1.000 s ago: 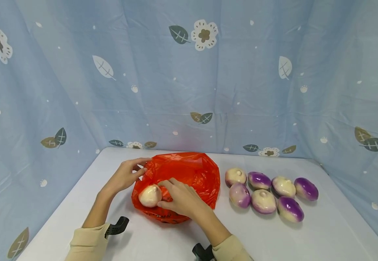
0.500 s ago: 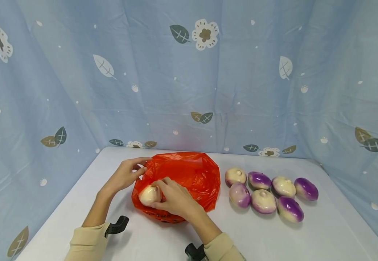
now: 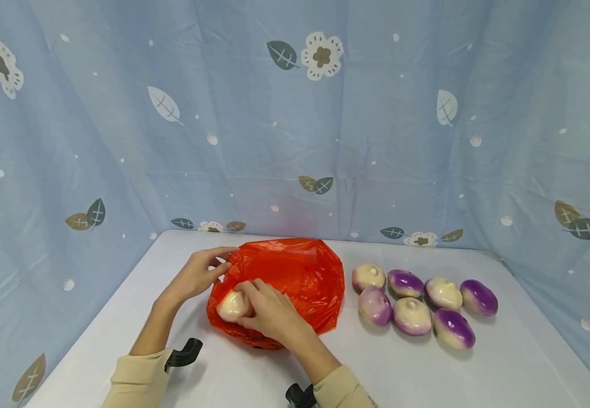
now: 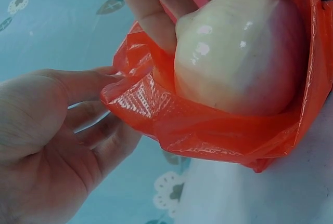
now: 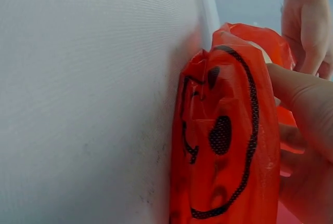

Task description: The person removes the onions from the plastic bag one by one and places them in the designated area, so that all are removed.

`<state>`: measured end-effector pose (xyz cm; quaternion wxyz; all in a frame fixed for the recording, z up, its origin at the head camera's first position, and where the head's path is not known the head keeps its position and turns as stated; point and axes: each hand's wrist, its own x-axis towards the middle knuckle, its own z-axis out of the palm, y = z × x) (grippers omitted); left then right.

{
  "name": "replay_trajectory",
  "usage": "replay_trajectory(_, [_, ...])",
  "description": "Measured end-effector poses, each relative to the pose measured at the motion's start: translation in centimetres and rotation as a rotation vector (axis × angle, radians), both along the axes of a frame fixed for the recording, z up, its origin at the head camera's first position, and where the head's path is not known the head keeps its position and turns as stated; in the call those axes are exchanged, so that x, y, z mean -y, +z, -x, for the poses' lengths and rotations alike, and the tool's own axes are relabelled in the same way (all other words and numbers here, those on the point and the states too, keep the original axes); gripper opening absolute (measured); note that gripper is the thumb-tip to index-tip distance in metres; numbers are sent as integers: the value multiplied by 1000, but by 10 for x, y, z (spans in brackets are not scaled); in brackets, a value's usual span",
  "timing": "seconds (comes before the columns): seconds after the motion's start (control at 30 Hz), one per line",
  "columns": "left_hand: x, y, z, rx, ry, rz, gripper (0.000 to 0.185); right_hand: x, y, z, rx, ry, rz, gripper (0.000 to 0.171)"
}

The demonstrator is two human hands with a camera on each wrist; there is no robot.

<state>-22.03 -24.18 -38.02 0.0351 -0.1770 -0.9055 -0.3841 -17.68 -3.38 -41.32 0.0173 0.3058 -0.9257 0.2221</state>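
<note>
Only wrist-side: bag [image 5: 223,146] with black face.

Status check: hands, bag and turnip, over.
Left hand pinches the orange bag rim, holding it open. Right hand grips a pale turnip at the bag mouth. Seven more turnips on the table, nothing blocking.

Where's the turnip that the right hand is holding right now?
In the head view, the pale turnip sits at the left mouth of the orange bag, gripped by the right hand, with the left hand holding the bag's rim beside it.
</note>
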Motion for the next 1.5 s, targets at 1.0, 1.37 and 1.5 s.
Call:
replay_trajectory(1.0, [1,3,-2,-12,1,-4,39,-17,0,-1,-36,38,9,57])
replay_trajectory(1.37, [4,3,-1,-1,3,1,39,-40,1,0,-14,18,25,59])
replay_trajectory(1.5, [4,2,-1,-3,0,1,39,-48,2,-1,-19,12,18,59])
